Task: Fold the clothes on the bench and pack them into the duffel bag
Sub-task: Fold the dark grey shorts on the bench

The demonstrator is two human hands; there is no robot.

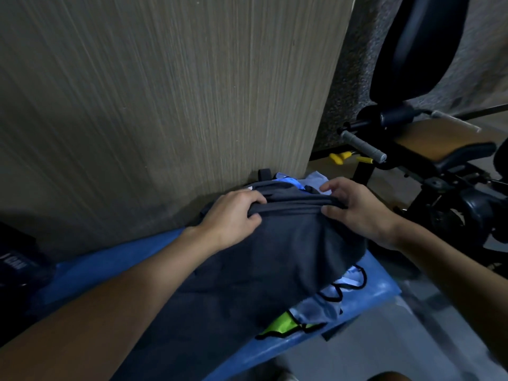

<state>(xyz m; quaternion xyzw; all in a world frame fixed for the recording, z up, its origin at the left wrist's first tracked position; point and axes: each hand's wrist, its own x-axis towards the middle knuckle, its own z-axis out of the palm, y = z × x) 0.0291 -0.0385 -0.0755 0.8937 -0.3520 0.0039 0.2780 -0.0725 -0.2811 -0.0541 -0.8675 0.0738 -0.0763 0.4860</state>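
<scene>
A dark grey garment lies spread over the blue bench. My left hand grips its bunched far edge on the left. My right hand pinches the same edge on the right. Beneath it, a light blue garment with black trim and a neon green patch pokes out at the bench's right end. Past the hands, against the wall, sits a dark bag-like thing with a black strap and bright blue trim; most of it is hidden by the garment.
A wood-grain wall panel rises right behind the bench. Black exercise equipment with a padded seat and grey-grip handle stands to the right. A dark item with white lettering sits at the bench's left end. Grey floor lies lower right.
</scene>
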